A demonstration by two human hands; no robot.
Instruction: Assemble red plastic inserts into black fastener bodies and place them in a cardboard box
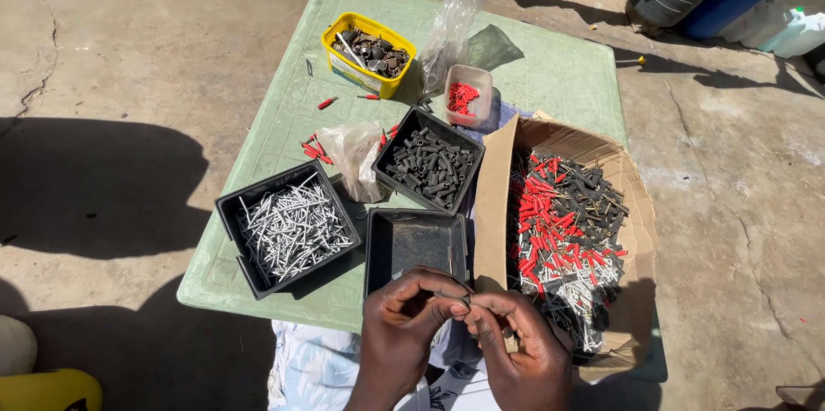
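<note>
A cracked concrete yard in hard sun is seen, with a pale green plastic table [567, 76] set on it. Nearest the camera, the left hand [404, 321] and right hand [516, 351] are brought together just off the table's near edge; a small dark fastener [461, 297] is pinched between the fingers of both hands, closed narrowly on it. Whether it is one piece or two cannot be told.

Just beyond the hands an almost empty black tray [417, 243] is set, with a black tray of silver nails [290, 229] to its left and an open cardboard box [567, 239] of mixed red, black and silver fasteners to its right. Further off lie a black tray of dark plugs [430, 162], a small tub of red plugs [467, 95] and a yellow tub of rusty hardware [369, 52].

As the piece is held over the gap rather than over a tray, it could be lost onto the cloth or concrete below if the pinch slipped. The box overhangs the table's edge and might be tipped by a nudge.
</note>
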